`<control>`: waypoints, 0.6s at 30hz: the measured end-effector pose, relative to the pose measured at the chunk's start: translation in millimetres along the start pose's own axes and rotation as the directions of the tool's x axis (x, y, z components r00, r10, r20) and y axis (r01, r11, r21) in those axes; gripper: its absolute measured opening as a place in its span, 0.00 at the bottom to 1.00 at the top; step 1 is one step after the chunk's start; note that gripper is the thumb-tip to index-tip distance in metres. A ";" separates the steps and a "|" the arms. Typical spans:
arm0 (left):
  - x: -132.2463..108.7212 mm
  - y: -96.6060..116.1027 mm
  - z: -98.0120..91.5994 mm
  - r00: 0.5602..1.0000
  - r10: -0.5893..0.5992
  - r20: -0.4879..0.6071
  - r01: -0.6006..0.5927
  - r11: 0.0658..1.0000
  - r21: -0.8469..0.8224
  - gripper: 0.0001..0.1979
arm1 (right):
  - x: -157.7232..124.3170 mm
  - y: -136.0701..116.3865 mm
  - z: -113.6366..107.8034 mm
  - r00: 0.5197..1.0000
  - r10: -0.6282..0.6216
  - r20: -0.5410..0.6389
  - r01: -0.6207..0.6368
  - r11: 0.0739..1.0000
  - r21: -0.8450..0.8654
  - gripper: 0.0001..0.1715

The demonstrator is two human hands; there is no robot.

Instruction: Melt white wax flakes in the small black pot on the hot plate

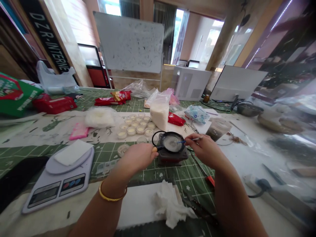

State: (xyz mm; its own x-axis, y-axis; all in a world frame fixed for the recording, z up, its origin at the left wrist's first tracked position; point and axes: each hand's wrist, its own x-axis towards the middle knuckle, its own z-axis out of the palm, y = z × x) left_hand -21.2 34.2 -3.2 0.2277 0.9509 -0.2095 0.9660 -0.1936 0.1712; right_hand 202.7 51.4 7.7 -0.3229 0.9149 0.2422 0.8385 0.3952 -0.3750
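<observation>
A small black pan (183, 148) sits on a compact dark burner (172, 159), with whitish, cloudy contents (171, 143) inside. My left hand (138, 156) is closed around the end of the pan's handle (160, 149). In my right hand (203, 148), a thin stick (182, 142) with a blue end is pinched, its tip in the pan. Whether it is a brush or a stirrer cannot be made out. Several small round cups (131, 131) with pale yellowish filling stand behind my left hand. A bag of white granules (159, 113) stands behind the pan.
At left are a kitchen scale (59, 179) bearing white paper and a pink mold (79, 131). Crumpled tissue (170, 204) lies in front. To the right are a clear container (218, 128), a red-handled tool (210, 180) and a power strip (278, 197). A monitor (239, 82) stands behind.
</observation>
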 end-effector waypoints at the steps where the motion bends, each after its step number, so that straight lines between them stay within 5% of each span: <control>1: 0.1 0.0 0.1 1.000 0.007 0.006 -0.007 1.000 0.002 0.17 | -0.7 -0.2 -0.4 0.999 -0.027 0.020 0.026 0.999 0.026 0.14; 4: 0.2 0.0 0.1 1.000 0.019 0.012 -0.019 1.000 0.001 0.17 | -1.0 -2.7 1.6 0.993 -0.101 0.059 0.095 0.990 0.103 0.13; 9: -0.3 -0.1 0.1 1.000 -0.001 -0.012 0.001 1.000 -0.003 0.17 | 0.0 -2.8 2.4 1.000 0.007 -0.001 -0.007 1.000 -0.030 0.13; 14: 0.0 -0.2 0.3 1.000 0.008 0.003 -0.008 1.000 -0.012 0.17 | -2.1 -4.4 2.2 0.995 -0.096 0.041 0.093 0.994 0.063 0.13; 18: -0.3 0.0 0.6 1.000 0.002 -0.012 -0.002 1.000 -0.006 0.18 | 0.5 -1.8 2.2 1.000 0.014 -0.010 -0.014 0.999 -0.038 0.13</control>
State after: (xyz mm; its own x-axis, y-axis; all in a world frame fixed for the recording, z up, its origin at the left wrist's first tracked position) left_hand -21.2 33.7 -3.8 0.2278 0.9534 -0.1980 0.9649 -0.1938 0.1770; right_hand 200.0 51.2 6.6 -0.3069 0.9195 0.2457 0.8592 0.3788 -0.3440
